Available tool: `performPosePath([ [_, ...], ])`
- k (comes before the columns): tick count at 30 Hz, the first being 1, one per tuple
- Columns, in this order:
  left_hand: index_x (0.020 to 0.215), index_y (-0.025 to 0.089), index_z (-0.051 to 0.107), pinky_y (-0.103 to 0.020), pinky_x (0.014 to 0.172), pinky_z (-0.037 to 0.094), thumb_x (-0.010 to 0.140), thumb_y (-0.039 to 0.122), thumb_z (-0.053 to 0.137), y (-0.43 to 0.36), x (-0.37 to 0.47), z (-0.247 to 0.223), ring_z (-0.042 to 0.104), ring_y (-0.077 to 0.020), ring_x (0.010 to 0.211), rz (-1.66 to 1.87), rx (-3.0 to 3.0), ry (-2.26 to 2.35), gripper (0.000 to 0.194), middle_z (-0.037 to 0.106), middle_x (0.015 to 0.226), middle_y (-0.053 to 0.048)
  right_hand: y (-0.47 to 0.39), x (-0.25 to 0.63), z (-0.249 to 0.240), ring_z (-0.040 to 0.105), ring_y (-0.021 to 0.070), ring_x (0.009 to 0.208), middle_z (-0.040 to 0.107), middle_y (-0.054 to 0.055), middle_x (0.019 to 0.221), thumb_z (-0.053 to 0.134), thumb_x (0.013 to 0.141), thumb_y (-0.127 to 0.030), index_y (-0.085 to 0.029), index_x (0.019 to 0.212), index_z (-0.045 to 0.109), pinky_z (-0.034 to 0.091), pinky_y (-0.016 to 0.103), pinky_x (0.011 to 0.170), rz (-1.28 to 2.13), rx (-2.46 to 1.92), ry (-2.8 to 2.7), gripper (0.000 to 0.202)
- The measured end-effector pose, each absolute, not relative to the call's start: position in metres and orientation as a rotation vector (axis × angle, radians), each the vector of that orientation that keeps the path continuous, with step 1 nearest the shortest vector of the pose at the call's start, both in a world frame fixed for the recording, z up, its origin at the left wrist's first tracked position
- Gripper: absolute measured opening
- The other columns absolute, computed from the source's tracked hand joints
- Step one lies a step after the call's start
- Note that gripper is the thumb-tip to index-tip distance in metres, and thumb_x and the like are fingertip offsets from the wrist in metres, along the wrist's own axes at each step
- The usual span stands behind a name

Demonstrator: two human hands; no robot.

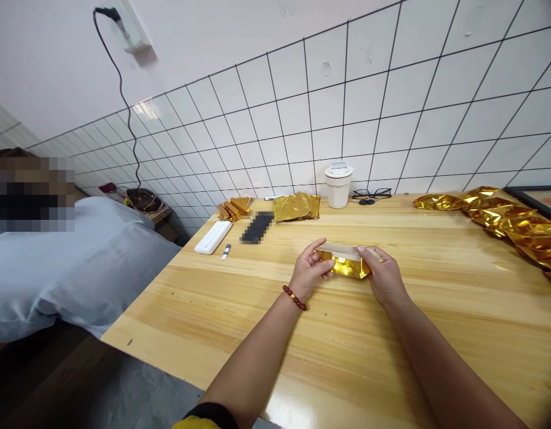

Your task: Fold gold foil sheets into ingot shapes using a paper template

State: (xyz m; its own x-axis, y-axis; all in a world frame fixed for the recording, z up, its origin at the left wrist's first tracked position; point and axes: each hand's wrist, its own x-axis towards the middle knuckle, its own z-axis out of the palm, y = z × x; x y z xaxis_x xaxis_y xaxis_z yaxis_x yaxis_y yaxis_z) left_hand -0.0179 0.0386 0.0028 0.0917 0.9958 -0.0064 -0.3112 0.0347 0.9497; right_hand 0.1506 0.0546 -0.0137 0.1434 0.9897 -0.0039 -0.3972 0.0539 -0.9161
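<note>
A shiny gold foil paper (350, 265), partly folded with a pale inner side showing along its top, is held between both hands above the wooden table. My left hand (310, 269) grips its left end, thumb on the front. At the right end, my right hand (380, 271) pinches it with the thumb along the upper edge. Beyond the hands lie a stack of gold sheets (295, 207) and some folded gold strips (234, 208). Joined gold foil pieces (511, 220) form a long row at the right.
On the wooden table (190, 316) are a white box (213, 237), a small glue tube (226, 252), a dark blurred phone (257, 227), a lidded white cup (338, 186) and black glasses (371, 194). A person in a pale shirt (92, 262) is at the left.
</note>
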Motion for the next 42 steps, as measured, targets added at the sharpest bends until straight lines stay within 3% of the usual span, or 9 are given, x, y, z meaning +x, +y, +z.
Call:
performPosePath([
  [3, 0.119, 0.017, 0.06, -0.019, 0.046, 0.041, 0.056, 0.029, 0.085, 0.041, -0.017, 0.0, 0.057, -0.0064, 0.047, 1.289, 0.991, 0.931, 0.069, 0.067, 0.074, 0.002, 0.055, 0.15, -0.015, 0.053, 0.0131, 0.057, 0.06, -0.001, 0.063, 0.081, 0.064, -0.046, -0.02, 0.069, 0.065, 0.045, 0.025, 0.054, 1.236, -0.94, -0.829, 0.031],
  [8, 0.091, 0.013, 0.069, -0.019, 0.04, 0.036, 0.059, 0.032, 0.082, 0.045, -0.017, -0.003, 0.055, -0.0074, 0.042, 1.344, 0.929, 0.976, 0.04, 0.064, 0.062, 0.001, 0.054, 0.152, -0.013, 0.054, 0.0139, 0.061, 0.061, 0.0, 0.065, 0.083, 0.06, -0.047, -0.021, 0.07, 0.068, 0.046, 0.027, 0.059, 1.223, -0.911, -0.857, 0.032],
  [14, 0.102, 0.014, 0.07, -0.02, 0.035, 0.032, 0.064, 0.031, 0.074, 0.046, -0.019, 0.0, 0.05, -0.0071, 0.035, 1.418, 0.827, 1.065, 0.043, 0.062, 0.056, 0.003, 0.052, 0.154, -0.012, 0.058, 0.0156, 0.069, 0.067, 0.0, 0.077, 0.083, 0.06, -0.04, -0.024, 0.09, 0.073, 0.046, 0.028, 0.064, 1.319, -0.892, -0.902, 0.035],
  [18, 0.094, 0.012, 0.07, -0.02, 0.035, 0.031, 0.062, 0.029, 0.073, 0.05, -0.02, -0.001, 0.049, -0.0063, 0.035, 1.473, 0.807, 1.064, 0.036, 0.066, 0.064, 0.0, 0.053, 0.155, -0.014, 0.055, 0.0136, 0.066, 0.065, -0.001, 0.069, 0.082, 0.059, -0.036, -0.023, 0.086, 0.075, 0.044, 0.026, 0.062, 1.346, -0.903, -0.872, 0.031],
  [21, 0.094, 0.011, 0.07, -0.02, 0.036, 0.031, 0.062, 0.029, 0.073, 0.051, -0.021, -0.003, 0.049, -0.0056, 0.036, 1.519, 0.8, 1.068, 0.036, 0.066, 0.067, -0.001, 0.055, 0.154, -0.016, 0.056, 0.0146, 0.07, 0.07, 0.001, 0.08, 0.082, 0.058, -0.035, -0.023, 0.084, 0.075, 0.045, 0.027, 0.064, 1.351, -0.891, -0.857, 0.029],
  [27, 0.123, 0.015, 0.06, -0.02, 0.041, 0.036, 0.065, 0.033, 0.077, 0.047, -0.021, 0.001, 0.045, -0.005, 0.04, 1.529, 0.851, 1.015, 0.064, 0.056, 0.057, 0.007, 0.057, 0.154, -0.019, 0.057, 0.0145, 0.069, 0.071, 0.002, 0.081, 0.081, 0.056, -0.028, -0.023, 0.086, 0.075, 0.045, 0.027, 0.063, 1.357, -0.914, -0.845, 0.03],
  [29, 0.118, 0.015, 0.063, -0.02, 0.042, 0.037, 0.065, 0.034, 0.077, 0.046, -0.02, 0.002, 0.048, -0.0063, 0.041, 1.507, 0.893, 1.009, 0.058, 0.056, 0.056, 0.006, 0.058, 0.155, -0.019, 0.056, 0.0144, 0.067, 0.069, 0.002, 0.077, 0.08, 0.056, -0.026, -0.022, 0.08, 0.075, 0.045, 0.027, 0.062, 1.325, -0.929, -0.836, 0.025],
  [34, 0.082, 0.014, 0.069, -0.021, 0.043, 0.039, 0.063, 0.031, 0.075, 0.045, -0.019, 0.001, 0.055, -0.0094, 0.043, 1.487, 0.958, 1.042, 0.026, 0.061, 0.057, 0.002, 0.057, 0.155, -0.016, 0.053, 0.0144, 0.065, 0.067, 0.002, 0.07, 0.076, 0.056, -0.027, -0.022, 0.069, 0.075, 0.042, 0.027, 0.058, 1.284, -0.947, -0.822, 0.013],
  [42, 0.076, 0.014, 0.071, -0.021, 0.045, 0.039, 0.065, 0.028, 0.072, 0.048, -0.019, -0.004, 0.052, -0.0079, 0.044, 1.532, 0.991, 1.086, 0.018, 0.064, 0.06, -0.001, 0.056, 0.156, -0.016, 0.057, 0.0178, 0.08, 0.071, 0.004, 0.087, 0.077, 0.057, -0.026, -0.023, 0.072, 0.076, 0.043, 0.028, 0.065, 1.291, -0.925, -0.84, 0.015],
])
